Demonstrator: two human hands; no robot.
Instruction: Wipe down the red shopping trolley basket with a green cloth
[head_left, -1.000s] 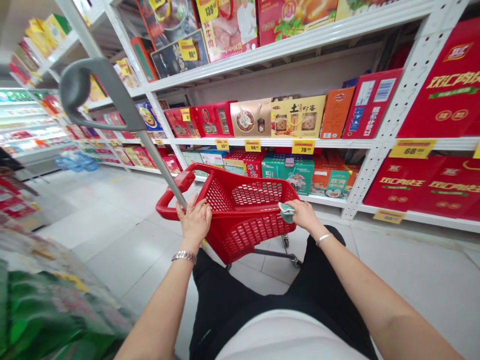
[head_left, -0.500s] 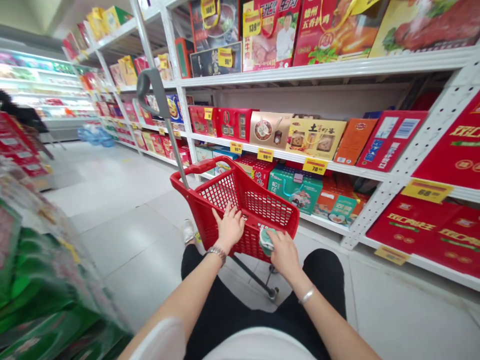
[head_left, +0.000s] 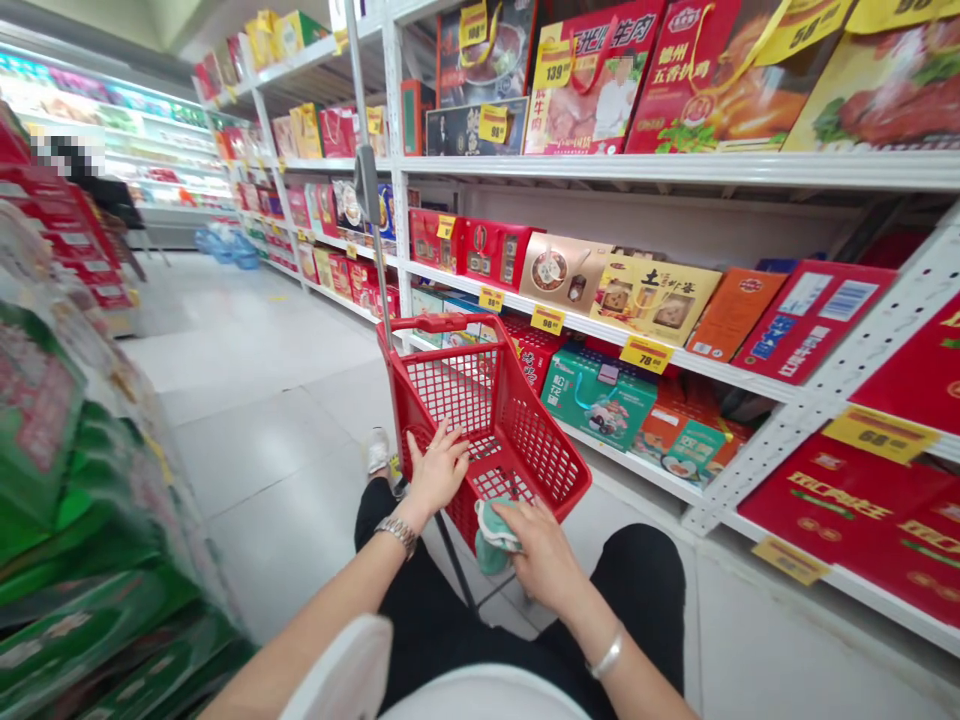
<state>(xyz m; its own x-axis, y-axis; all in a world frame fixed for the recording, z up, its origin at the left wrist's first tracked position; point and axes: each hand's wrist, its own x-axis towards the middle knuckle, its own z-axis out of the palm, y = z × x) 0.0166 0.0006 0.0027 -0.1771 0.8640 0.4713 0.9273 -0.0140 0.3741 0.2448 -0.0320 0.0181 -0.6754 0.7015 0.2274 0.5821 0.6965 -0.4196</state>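
A red plastic shopping cart (head_left: 551,440) with latticed sides stands between my knees, its basket holding nothing that I can see. A tall metal pole (head_left: 367,110) with a grey clip rises from its far left corner. My left hand (head_left: 437,470), a metal watch on its wrist, rests at the cart's near left side with fingers spread. In my right hand (head_left: 541,552) is a bunched green and white cloth (head_left: 495,540), held against the near rim. A silver bangle circles that wrist.
White metal shelves (head_left: 675,172) run along the right, loaded with boxed foods such as a green box (head_left: 592,400) and yellow price tags. Green packages (head_left: 82,600) are piled at the near left. Farther back on the left is a person (head_left: 97,185) in dark clothes.
The cart has turned and tilted toward me, so more of its inside shows. My right hand and the cloth have moved left along the near rim; my left hand has shifted slightly left.
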